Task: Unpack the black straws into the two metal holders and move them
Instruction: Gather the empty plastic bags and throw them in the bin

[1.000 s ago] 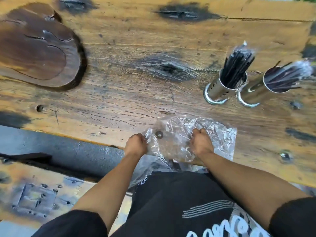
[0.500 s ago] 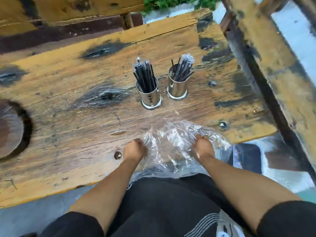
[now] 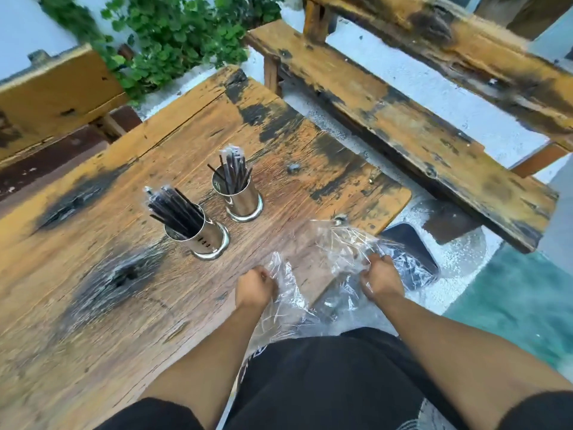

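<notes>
Two shiny metal holders stand upright side by side on the worn wooden table [image 3: 93, 305]. The nearer left holder [image 3: 203, 238] is packed with black straws [image 3: 175, 211]. The farther right holder [image 3: 242, 198] holds fewer black straws [image 3: 232, 172]. A crumpled clear plastic bag [image 3: 335, 256] lies over the table's near right edge. My left hand [image 3: 254, 288] is shut on the bag's left side and my right hand [image 3: 383, 276] is shut on its right side. Both hands are in front of the holders and apart from them.
The table's right end and corner [image 3: 400, 197] sit close to the bag. A black rectangular bin [image 3: 412, 243] stands on the floor below that corner. A weathered wooden bench [image 3: 418, 141] runs along the right. Green plants [image 3: 173, 35] grow beyond the table's far edge.
The view has swung right and up, so the holders now sit left of centre. Both hands keep hold of the bag, which has moved toward the table's right corner and spread wider.
</notes>
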A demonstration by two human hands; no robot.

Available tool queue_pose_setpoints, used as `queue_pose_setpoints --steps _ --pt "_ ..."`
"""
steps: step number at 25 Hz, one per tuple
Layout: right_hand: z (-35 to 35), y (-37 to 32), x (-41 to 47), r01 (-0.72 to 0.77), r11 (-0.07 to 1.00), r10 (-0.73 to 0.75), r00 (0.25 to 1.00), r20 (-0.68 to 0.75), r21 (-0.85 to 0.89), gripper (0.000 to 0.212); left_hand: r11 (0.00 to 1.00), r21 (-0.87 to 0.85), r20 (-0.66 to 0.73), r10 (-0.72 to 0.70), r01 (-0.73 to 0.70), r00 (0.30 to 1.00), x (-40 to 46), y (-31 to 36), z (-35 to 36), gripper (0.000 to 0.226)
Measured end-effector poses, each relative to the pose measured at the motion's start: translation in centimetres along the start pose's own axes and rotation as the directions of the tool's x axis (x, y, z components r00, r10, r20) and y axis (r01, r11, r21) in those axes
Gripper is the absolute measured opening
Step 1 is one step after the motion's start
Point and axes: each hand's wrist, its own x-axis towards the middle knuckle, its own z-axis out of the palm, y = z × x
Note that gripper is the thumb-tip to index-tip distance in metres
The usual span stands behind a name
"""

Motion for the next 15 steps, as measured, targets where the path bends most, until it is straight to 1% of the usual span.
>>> queue_pose_setpoints --steps 3,7,12,15 --pt "-1.6 2.3 1.0 -0.051 0.998 0.052 0.998 -0.026 0.040 0.036 0.995 0.074 0.025 0.063 -0.065 0.998 0.9 3.5 0.7 0.024" --pt "-4.0 5.8 2.8 -0.111 0.989 0.115 0.993 -0.038 0.101 0.041 0.977 0.158 0.090 0.127 -0.140 0.988 2.3 8.8 2.6 0.015" --pt "-8.1 10.9 6.3 -0.162 0.969 0.175 0.983 -0.056 0.185 0.029 0.939 0.246 0.130 0.215 -0.242 0.968 3.0 17.1 5.4 0.012" --pt "-10.7 13.9 7.8 -0.183 0.958 0.202 0.977 -0.066 0.221 0.031 0.909 0.308 0.181 0.233 -0.280 0.955 3.2 21.5 7.0 0.011"
